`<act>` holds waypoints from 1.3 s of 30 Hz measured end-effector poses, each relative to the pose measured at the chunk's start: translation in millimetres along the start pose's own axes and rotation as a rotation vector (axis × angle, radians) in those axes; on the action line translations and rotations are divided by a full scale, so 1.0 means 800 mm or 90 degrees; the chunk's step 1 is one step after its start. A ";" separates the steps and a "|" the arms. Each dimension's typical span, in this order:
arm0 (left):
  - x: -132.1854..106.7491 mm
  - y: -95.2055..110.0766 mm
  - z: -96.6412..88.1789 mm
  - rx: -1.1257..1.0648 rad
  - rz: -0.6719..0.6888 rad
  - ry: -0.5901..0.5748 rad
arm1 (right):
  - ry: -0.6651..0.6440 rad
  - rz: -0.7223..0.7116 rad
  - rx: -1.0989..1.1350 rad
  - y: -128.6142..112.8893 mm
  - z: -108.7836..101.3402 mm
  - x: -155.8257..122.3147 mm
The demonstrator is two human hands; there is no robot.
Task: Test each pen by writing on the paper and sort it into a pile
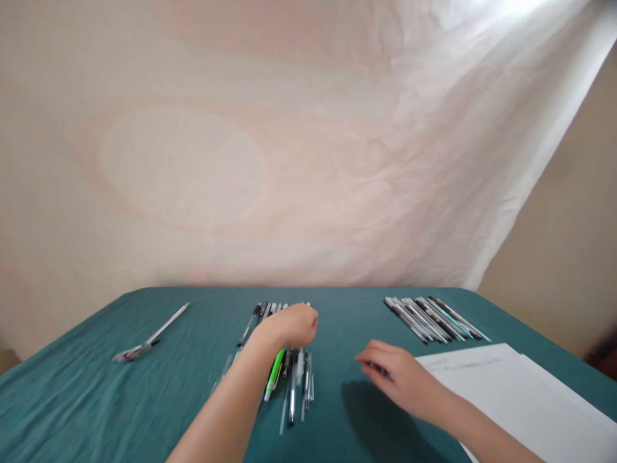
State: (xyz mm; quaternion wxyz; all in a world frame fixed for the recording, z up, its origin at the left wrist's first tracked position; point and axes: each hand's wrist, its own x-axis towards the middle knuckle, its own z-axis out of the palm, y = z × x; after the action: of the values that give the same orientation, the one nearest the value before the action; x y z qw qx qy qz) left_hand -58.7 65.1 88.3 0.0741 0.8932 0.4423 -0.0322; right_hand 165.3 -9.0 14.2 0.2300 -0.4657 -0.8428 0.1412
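My left hand (pixel 296 325) reaches over the middle of the table with its fingers curled in. Whatever is inside the fingers is hidden from this side. Behind and partly under it lies a row of pens (pixel 249 324), their far ends showing. Nearer to me, below the wrist, is a loose bunch of pens (pixel 292 399), with a bright green pen (pixel 275 373) among them. My right hand (pixel 393 376) hovers to the right of that bunch, fingers bent and thumb slightly apart from them. Nothing shows between its fingertips.
A neat slanted row of several pens (pixel 434 319) lies at the back right. White paper sheets (pixel 525 399) cover the right front, under my right forearm. At the left are a few pens (pixel 152 335). The green cloth (pixel 96 399) is wrinkled; a pale sheet (pixel 289 161) hangs behind.
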 end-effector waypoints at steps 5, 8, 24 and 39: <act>0.001 -0.003 0.001 0.009 0.004 0.015 | -0.119 -0.128 -0.029 -0.064 0.042 0.017; 0.002 -0.005 0.001 0.007 0.001 0.038 | -0.118 -0.160 -0.031 -0.074 0.054 0.032; 0.005 -0.007 0.004 -0.005 -0.062 -0.023 | -0.075 -0.203 -0.057 -0.069 0.079 0.033; 0.009 -0.010 0.010 -0.017 -0.075 -0.049 | 0.020 -0.038 -0.087 -0.042 0.083 0.031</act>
State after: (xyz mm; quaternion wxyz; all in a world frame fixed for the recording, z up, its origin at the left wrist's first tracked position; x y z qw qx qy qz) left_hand -61.0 74.1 78.3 0.1011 0.8625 0.4915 -0.0653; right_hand 95.4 -7.1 -21.4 0.2146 -0.4571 -0.8604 0.0691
